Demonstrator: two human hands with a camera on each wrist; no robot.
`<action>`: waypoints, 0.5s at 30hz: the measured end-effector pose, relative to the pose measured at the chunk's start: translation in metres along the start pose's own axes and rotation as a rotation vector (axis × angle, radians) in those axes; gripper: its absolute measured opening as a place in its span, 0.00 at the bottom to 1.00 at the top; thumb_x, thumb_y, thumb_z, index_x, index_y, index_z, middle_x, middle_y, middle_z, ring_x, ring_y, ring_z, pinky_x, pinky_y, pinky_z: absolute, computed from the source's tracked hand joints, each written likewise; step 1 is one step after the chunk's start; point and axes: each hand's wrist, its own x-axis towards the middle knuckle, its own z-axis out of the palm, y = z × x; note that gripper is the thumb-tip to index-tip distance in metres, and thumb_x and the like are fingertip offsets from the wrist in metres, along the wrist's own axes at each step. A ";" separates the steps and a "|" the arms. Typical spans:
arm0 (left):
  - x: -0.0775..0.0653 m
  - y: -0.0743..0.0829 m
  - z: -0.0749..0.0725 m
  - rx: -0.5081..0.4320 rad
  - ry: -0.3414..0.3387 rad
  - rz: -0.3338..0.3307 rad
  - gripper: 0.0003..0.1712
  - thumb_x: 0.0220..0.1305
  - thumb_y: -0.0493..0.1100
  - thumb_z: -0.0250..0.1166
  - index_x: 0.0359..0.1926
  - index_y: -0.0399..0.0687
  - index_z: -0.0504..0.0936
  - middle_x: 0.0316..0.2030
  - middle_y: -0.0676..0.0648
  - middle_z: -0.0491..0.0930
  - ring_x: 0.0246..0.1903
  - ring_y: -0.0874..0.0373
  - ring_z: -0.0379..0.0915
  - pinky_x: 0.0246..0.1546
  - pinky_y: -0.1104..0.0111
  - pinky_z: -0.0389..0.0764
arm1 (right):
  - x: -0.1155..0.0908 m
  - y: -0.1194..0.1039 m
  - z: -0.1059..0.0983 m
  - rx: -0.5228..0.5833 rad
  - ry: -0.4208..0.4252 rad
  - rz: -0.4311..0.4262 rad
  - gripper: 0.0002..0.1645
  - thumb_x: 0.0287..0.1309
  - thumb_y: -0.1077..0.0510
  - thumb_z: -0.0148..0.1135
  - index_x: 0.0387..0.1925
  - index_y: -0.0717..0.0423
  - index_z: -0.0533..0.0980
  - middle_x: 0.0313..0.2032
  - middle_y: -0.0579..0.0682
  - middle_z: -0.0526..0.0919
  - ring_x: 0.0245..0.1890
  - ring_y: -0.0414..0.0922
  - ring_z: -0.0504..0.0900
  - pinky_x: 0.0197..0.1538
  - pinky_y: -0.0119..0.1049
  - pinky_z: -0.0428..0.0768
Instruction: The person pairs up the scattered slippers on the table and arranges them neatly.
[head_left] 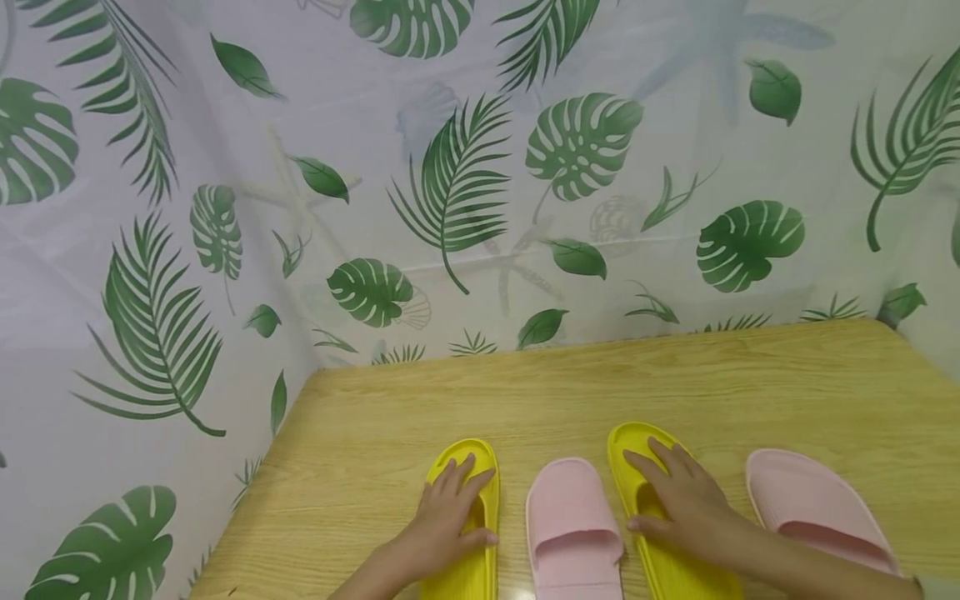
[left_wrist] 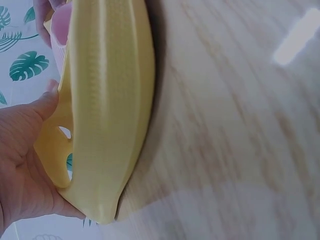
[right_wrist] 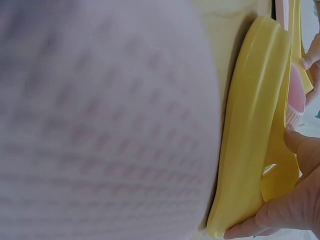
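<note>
Four slippers in a row alternate yellow and pink. On the left yellow slipper (head_left: 459,579) rests my left hand (head_left: 448,517), its fingers spread toward the toe and its thumb by the strap's inner edge. My right hand (head_left: 686,504) lies the same way over the other yellow slipper (head_left: 690,575), fingertips near the toe. Between them is a pink slipper (head_left: 573,504); a second pink slipper (head_left: 806,492) lies partly behind my right forearm. In the left wrist view, holes show in the yellow slipper's strap (left_wrist: 52,145). A pink slipper's ribbed side (right_wrist: 110,110) fills much of the right wrist view.
The slippers lie on a wood-grain table (head_left: 570,392). White leaf-print cloth (head_left: 480,208) hangs along the table's back edge and down its left side (head_left: 45,400). More of this cloth stands at the far right.
</note>
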 end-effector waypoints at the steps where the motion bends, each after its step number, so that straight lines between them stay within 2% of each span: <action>1: 0.000 0.000 0.000 -0.001 0.000 -0.003 0.42 0.59 0.57 0.62 0.70 0.48 0.58 0.71 0.34 0.48 0.69 0.31 0.39 0.58 0.30 0.47 | 0.001 0.000 0.000 -0.002 -0.002 -0.002 0.45 0.44 0.43 0.71 0.61 0.60 0.68 0.60 0.76 0.63 0.57 0.79 0.61 0.53 0.70 0.63; 15: 0.008 -0.003 0.001 -0.008 -0.012 -0.024 0.42 0.60 0.58 0.62 0.71 0.52 0.57 0.72 0.36 0.46 0.70 0.34 0.37 0.60 0.31 0.45 | 0.006 -0.002 -0.001 -0.005 -0.007 0.003 0.45 0.43 0.44 0.72 0.60 0.61 0.68 0.59 0.76 0.64 0.56 0.79 0.62 0.49 0.71 0.66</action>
